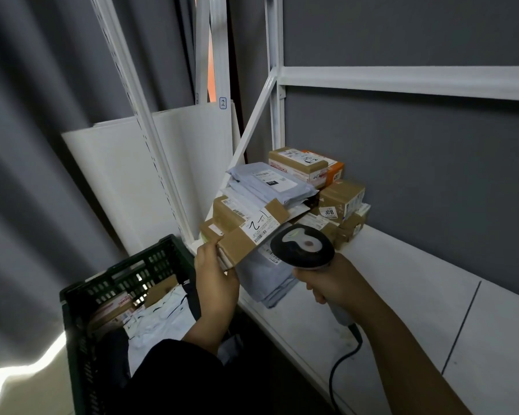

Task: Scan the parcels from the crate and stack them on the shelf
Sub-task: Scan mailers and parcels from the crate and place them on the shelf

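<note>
flat brown parcel tilted, label up.

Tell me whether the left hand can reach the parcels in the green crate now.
Probably yes for reach: the crate is open-topped and lies close below the left hand, nothing covering its parcels. But that hand grips a flat cardboard parcel, so it is not free to take one.

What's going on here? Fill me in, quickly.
A person is mid-scan. The left hand grips a flat cardboard parcel, label up, while the right hand aims a corded scanner at that label. A pile of boxes and grey mailers already sits on the white shelf behind it. More parcels wait in the green crate at lower left.
</note>
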